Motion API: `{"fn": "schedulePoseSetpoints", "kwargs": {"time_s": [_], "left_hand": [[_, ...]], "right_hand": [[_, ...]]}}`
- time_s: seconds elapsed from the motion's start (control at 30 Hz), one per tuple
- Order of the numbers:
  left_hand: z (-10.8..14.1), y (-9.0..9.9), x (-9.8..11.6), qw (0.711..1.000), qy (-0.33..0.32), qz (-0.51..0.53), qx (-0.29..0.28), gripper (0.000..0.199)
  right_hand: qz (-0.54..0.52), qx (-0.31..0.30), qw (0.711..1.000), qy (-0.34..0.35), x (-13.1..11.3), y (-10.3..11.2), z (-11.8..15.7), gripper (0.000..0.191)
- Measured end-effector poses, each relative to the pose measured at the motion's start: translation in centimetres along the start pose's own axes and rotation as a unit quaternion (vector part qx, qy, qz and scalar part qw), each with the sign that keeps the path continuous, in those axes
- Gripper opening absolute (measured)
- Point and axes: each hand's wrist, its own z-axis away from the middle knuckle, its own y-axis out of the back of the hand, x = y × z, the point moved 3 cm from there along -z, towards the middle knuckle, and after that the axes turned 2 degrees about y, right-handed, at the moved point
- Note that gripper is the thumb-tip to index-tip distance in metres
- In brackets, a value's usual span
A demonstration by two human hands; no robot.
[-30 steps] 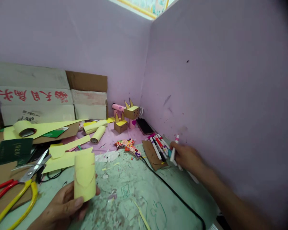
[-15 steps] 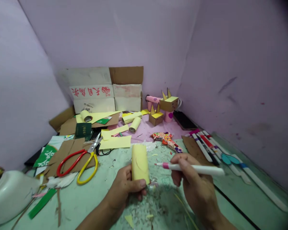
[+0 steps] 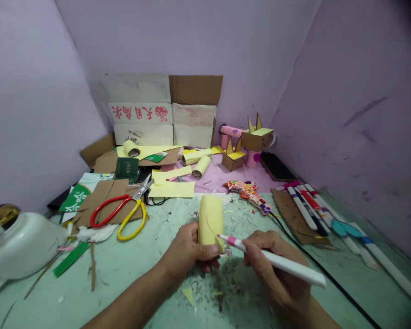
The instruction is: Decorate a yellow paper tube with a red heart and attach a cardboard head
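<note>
My left hand [image 3: 188,251] is closed round the lower end of a yellow paper-covered tube [image 3: 211,219], thumb across its front. A thin curved outline shows on the tube's face. In my right hand [image 3: 277,265] is a white marker [image 3: 291,268] with a pink collar, its tip at the tube's right side, touching or nearly so. Scissors [image 3: 137,201] with one red and one yellow handle lie open on cardboard to the left. Beyond the tube rests a flower-patterned glue gun [image 3: 248,194] with a black cord.
Several markers [image 3: 303,208] lie on cardboard at right, near a phone [image 3: 277,167]. Small cardboard boxes with pointed ears [image 3: 233,160] stand behind. Yellow rolls [image 3: 201,167] and paper strips [image 3: 173,189] lie mid-table. A white pot-like vessel [image 3: 23,246] sits at left; a flattened carton [image 3: 144,112] leans against the wall.
The marker's tip has come left and meets the tube's right side, where before it was held apart. The view has shifted, so the whole scene sits differently in the picture.
</note>
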Motion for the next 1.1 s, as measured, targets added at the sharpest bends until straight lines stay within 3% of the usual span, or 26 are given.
{"fn": "schedulePoseSetpoints", "kwargs": {"time_s": [0.47, 0.73, 0.97, 1.1], "left_hand": [[0.04, -0.06, 0.05, 1.000, -0.002, -0.002, -0.014, 0.040], [0.06, -0.07, 0.11, 1.000, 0.001, -0.002, -0.017, 0.042], [0.04, -0.06, 0.02, 1.000, 0.000, -0.001, -0.016, 0.043], [0.02, -0.01, 0.03, 1.000, -0.004, -0.001, -0.018, 0.042]], "right_hand": [[0.070, -0.035, 0.995, 0.066, 0.00, -0.06, -0.40, 0.013], [0.079, -0.015, 0.996, 0.034, -0.46, -0.12, -0.45, 0.017], [0.093, -0.059, 0.992, 0.063, 0.01, 0.25, -0.60, 0.018], [0.063, -0.024, 0.997, 0.029, 0.09, 0.34, -0.34, 0.019]]}}
